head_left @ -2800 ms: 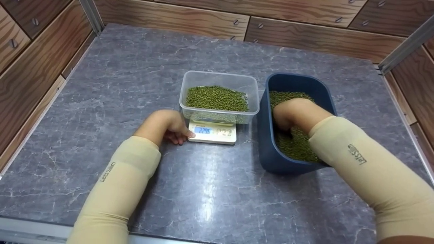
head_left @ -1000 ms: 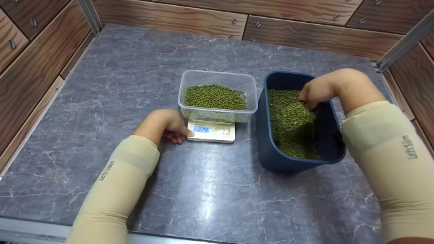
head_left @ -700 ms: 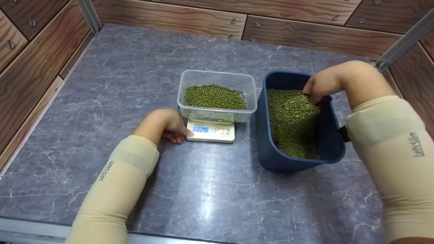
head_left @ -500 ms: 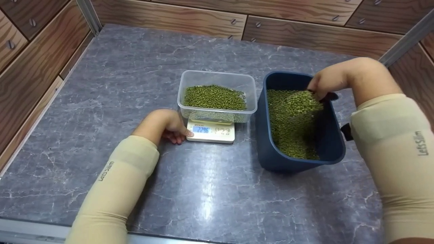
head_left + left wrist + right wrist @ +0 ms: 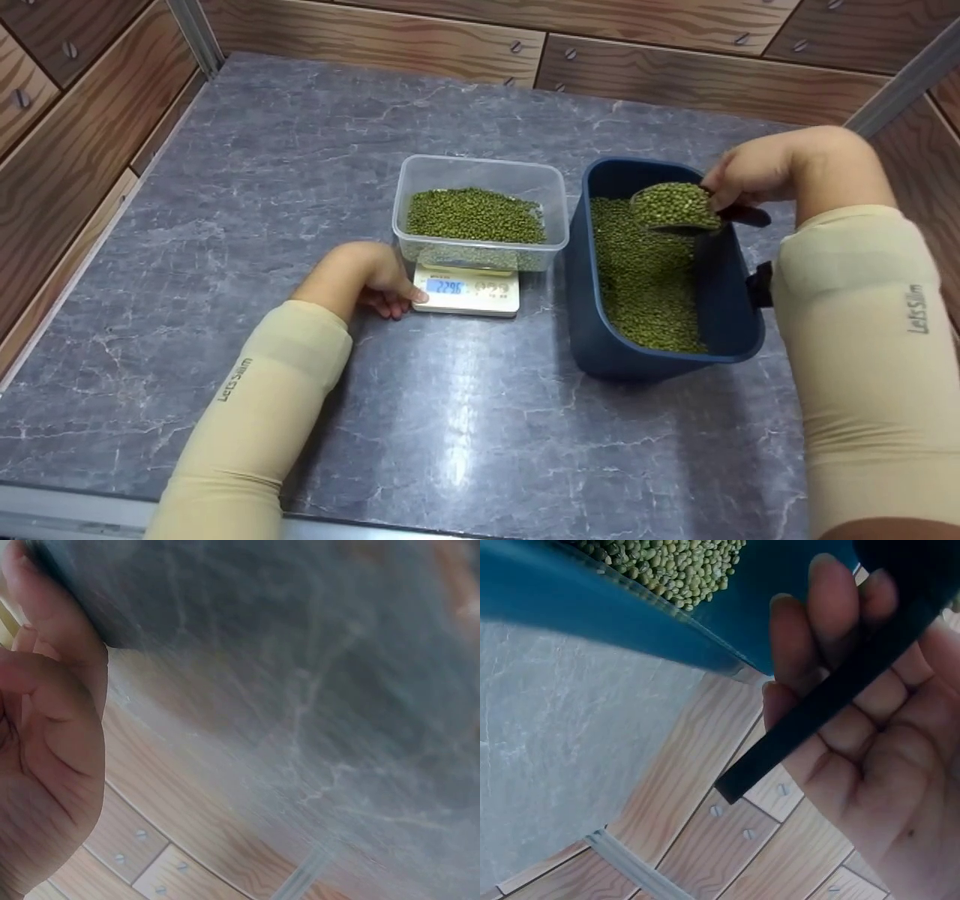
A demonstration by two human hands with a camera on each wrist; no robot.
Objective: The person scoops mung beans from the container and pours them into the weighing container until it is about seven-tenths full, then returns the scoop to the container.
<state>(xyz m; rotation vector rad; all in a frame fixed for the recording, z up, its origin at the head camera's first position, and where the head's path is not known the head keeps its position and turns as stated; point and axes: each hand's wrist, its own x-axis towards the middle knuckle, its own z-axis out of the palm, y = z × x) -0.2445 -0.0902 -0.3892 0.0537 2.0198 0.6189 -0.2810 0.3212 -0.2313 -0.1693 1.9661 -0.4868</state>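
My right hand (image 5: 757, 172) pinches the dark handle (image 5: 840, 690) of a clear scoop (image 5: 654, 223), which is heaped with green mung beans. The scoop hangs over the blue bin (image 5: 600, 337), where more mung beans (image 5: 645, 300) lie. My left hand (image 5: 371, 277) rests on the table with its thumb on the front left corner of a white kitchen scale (image 5: 476, 301); its other fingers are beside the scale. The lit display looks like 229.6. On the scale sits a clear plastic container (image 5: 559, 187) partly filled with mung beans (image 5: 472, 217). In the left wrist view, the left hand (image 5: 52, 735) shows loosely bent fingers.
The grey marbled table (image 5: 262, 165) carries the scale and the bin, which stand close side by side. Wood-patterned panels (image 5: 375, 30) surround its back and sides. A metal strip (image 5: 75, 506) runs along the near edge.
My right hand was down among the beans in the bin; it has risen up and to the right with the filled scoop, which is now more level. The left hand and display stay the same.
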